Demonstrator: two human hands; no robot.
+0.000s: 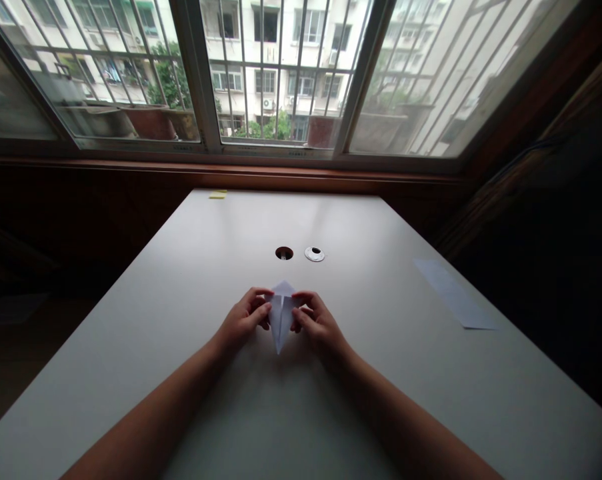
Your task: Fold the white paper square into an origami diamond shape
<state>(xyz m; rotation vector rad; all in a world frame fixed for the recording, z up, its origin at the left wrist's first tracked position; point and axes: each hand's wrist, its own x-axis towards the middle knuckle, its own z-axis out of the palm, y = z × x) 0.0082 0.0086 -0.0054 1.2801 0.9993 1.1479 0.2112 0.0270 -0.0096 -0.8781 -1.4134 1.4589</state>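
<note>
A small piece of folded white paper (281,319) is between my two hands, over the middle of the white table. It has a kite-like outline, with a long point toward me, a shorter flap at the far end and a split down its centre. My left hand (245,315) pinches its left edge between thumb and fingers. On the opposite edge, my right hand (317,320) grips it the same way. The fingertips behind the paper are partly hidden.
Beyond my hands, the white table (221,247) has a round cable hole (284,253), with a ring-shaped cover (315,254) beside it. A paper strip (453,293) lies near the right edge. Yellow sticky notes (218,195) sit at the far left corner, below a barred window (281,73).
</note>
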